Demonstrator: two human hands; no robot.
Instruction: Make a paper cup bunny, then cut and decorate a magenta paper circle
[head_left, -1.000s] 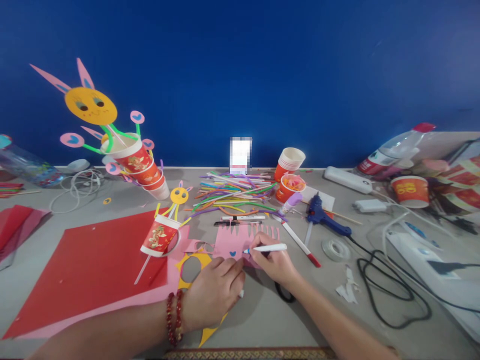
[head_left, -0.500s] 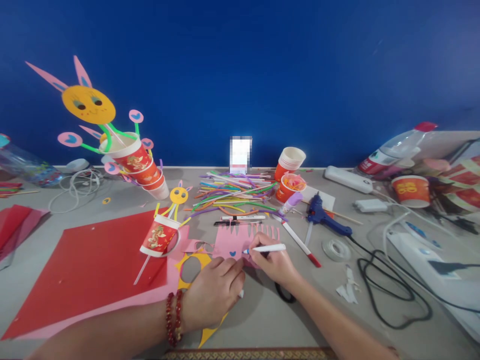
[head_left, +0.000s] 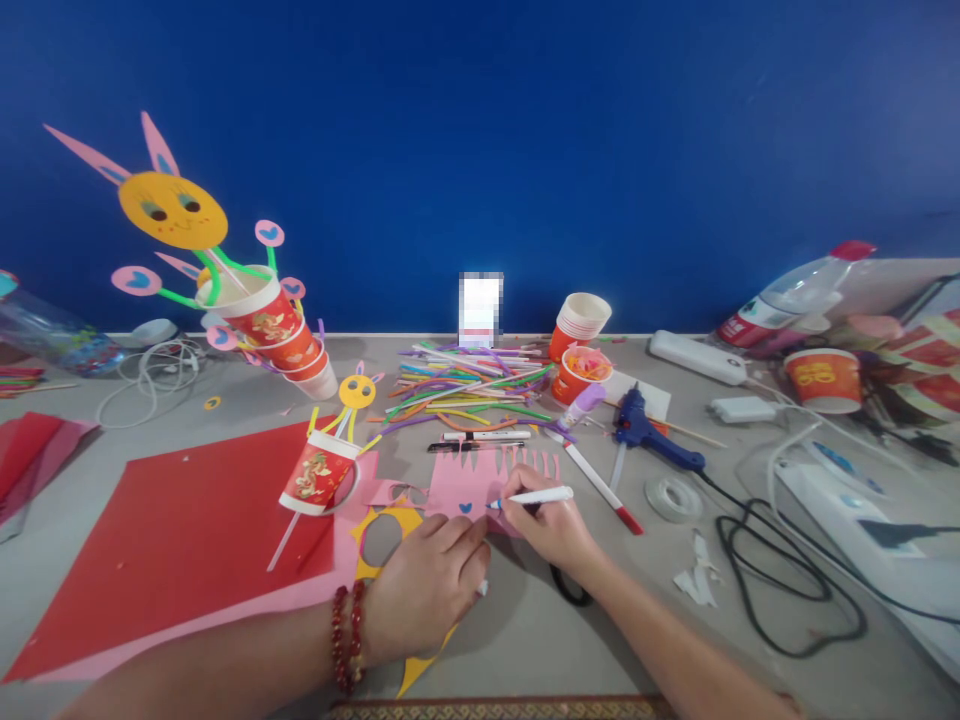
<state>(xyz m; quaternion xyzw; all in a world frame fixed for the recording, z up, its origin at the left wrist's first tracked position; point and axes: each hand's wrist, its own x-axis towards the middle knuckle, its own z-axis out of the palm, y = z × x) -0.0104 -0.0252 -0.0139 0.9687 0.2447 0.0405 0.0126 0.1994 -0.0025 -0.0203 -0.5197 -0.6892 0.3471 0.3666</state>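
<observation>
My right hand [head_left: 555, 535] grips a white-barrelled marker [head_left: 546, 496], its blue tip down at the pink craft sheet [head_left: 448, 482]. Just left of the tip, a small blue heart [head_left: 466, 508] is drawn on the sheet. The sheet's far edge is cut into pointed teeth. My left hand [head_left: 431, 575] lies over the sheet's near edge with fingers curled together. A small white end [head_left: 482, 588] peeks out beside its thumb; the rest is hidden. Under that hand, a yellow sheet [head_left: 405, 518] with a round hole shows partly.
Left stand a small cup figure [head_left: 319, 472], red sheets [head_left: 202, 530] and stacked cups with a rabbit-faced figure [head_left: 174, 210]. Pipe cleaners [head_left: 465, 385] lie behind my hands. A blue glue gun [head_left: 652, 440], tape roll [head_left: 675, 497], red-capped marker [head_left: 604, 488] and cables lie right.
Almost nothing differs. The marker and my right hand have shifted very slightly, while my left hand stays on the sheet.
</observation>
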